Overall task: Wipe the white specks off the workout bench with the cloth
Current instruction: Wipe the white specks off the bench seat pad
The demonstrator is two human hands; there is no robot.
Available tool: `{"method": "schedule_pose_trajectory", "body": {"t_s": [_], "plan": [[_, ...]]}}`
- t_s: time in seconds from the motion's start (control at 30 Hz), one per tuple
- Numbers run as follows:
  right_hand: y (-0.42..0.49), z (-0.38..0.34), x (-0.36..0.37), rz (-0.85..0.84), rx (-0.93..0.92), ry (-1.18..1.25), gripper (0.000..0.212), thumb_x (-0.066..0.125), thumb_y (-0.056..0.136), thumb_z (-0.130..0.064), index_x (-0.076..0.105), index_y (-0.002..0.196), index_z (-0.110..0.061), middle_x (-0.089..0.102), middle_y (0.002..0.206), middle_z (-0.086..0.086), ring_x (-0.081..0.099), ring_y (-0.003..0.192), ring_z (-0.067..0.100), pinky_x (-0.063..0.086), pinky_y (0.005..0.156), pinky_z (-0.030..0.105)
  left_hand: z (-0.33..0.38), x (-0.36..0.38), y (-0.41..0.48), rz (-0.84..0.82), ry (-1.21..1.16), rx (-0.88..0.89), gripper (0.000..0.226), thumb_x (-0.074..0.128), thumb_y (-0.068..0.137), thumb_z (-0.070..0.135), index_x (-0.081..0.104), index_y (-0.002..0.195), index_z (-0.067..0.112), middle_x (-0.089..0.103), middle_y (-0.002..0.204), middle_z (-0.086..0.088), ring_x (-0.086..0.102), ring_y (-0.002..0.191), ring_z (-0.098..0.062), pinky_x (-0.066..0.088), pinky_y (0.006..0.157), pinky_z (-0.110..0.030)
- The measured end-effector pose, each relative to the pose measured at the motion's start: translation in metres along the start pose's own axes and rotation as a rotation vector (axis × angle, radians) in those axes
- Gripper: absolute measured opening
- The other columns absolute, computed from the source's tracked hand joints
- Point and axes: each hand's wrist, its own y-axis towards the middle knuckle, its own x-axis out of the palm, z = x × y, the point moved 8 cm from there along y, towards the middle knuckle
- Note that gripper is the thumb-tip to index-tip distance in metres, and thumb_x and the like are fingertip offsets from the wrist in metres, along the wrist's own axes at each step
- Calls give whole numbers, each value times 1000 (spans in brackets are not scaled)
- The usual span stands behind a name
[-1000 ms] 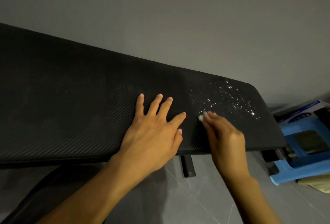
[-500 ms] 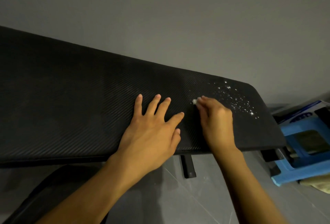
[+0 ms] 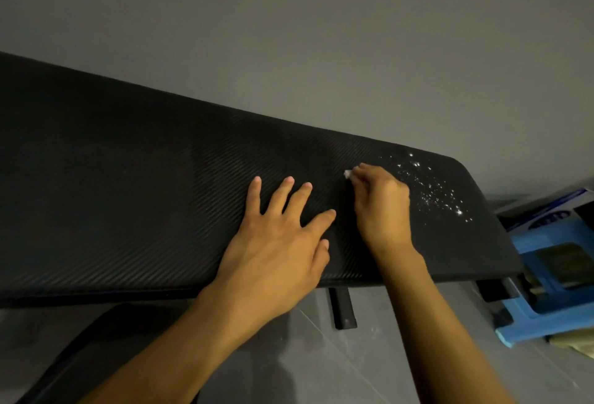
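The black padded bench (image 3: 128, 194) runs across the view, a grey wall (image 3: 321, 33) behind it. The left hand (image 3: 279, 242) lies flat on the pad near the front edge, fingers straight and spread, holding nothing. Just beside it the right hand (image 3: 382, 207) is curled round a small white cloth (image 3: 347, 174) — only a tip shows past the fingertips — and holds it down on the pad. White specks (image 3: 434, 191) lie scattered toward the bench's right end, starting just beside the right hand's knuckles. A blue stool (image 3: 553, 307) stands by that end.
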Motion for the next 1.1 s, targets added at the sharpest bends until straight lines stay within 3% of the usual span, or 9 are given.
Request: {"method": "schedule_pose_trajectory", "body": {"t_s": [0.13, 0.2, 0.3, 0.47, 0.73, 0.87, 0.93, 1.0, 1.1], "plan": [[-27, -28, -3, -44, -129, 90, 25, 64, 97, -13, 70, 121, -7, 69, 127, 7, 64, 118, 15, 50, 104, 27, -1, -1, 0, 3, 6, -1, 54, 31, 96, 46, 56, 142, 32, 46, 154, -16, 37, 146, -37, 25, 114, -71], [-48, -30, -9, -65, -177, 75, 25, 66, 95, -10, 72, 120, -10, 69, 126, 3, 64, 116, 9, 48, 102, 18, 0, 0, 0, 3, 4, -6, 53, 32, 96, 47, 57, 140, 32, 46, 154, -16, 37, 146, -37, 25, 114, -71], [-39, -23, -9, -58, -159, 31, 24, 66, 95, -13, 72, 119, -11, 70, 124, 3, 65, 114, 11, 43, 101, 11, 0, 0, 0, 4, -4, -14, 52, 35, 95, 47, 59, 138, 32, 49, 152, -16, 40, 144, -37, 27, 113, -71], [25, -12, 13, 9, 6, 5, 24, 59, 100, -15, 71, 117, -4, 68, 126, 14, 65, 118, 30, 51, 101, 39, 0, -4, 0, 10, -12, -6, 52, 36, 94, 45, 60, 137, 31, 52, 150, -17, 43, 142, -38, 30, 111, -71], [-13, -30, 0, -31, -182, 78, 26, 62, 98, -15, 71, 121, -8, 70, 126, 7, 65, 116, 15, 52, 102, 30, -1, -1, 0, 18, -21, -21, 52, 34, 94, 45, 60, 137, 31, 50, 151, -16, 41, 144, -38, 28, 113, -72], [49, -25, 25, -12, -56, 46, 24, 57, 101, -24, 73, 112, -9, 74, 107, 10, 70, 98, 26, 56, 88, 42, -1, -1, 1, -2, -26, -22, 52, 35, 94, 46, 58, 139, 33, 48, 153, -15, 38, 146, -36, 26, 114, -71], [75, -32, 38, -45, 16, 58, 26, 55, 102, -24, 73, 113, -8, 74, 104, 13, 69, 98, 31, 54, 89, 46, -1, 0, 2, -14, -32, -26, 53, 33, 94, 47, 56, 140, 34, 45, 155, -14, 35, 147, -35, 24, 115, -71], [78, -51, 47, -82, -36, 75, 26, 55, 102, -23, 72, 116, -9, 74, 110, 14, 68, 105, 31, 52, 94, 43, -2, 0, 3, -25, -28, -31, 53, 31, 94, 48, 56, 139, 35, 44, 155, -13, 33, 149, -35, 23, 116, -70], [51, -86, 47, -133, -285, 168, 23, 61, 99, -17, 73, 116, -8, 73, 118, 8, 67, 113, 20, 50, 101, 31, 0, -1, 2, -20, -15, -24, 47, 33, 94, 47, 62, 128, 31, 51, 148, -14, 36, 147, -35, 23, 116, -69]]}}
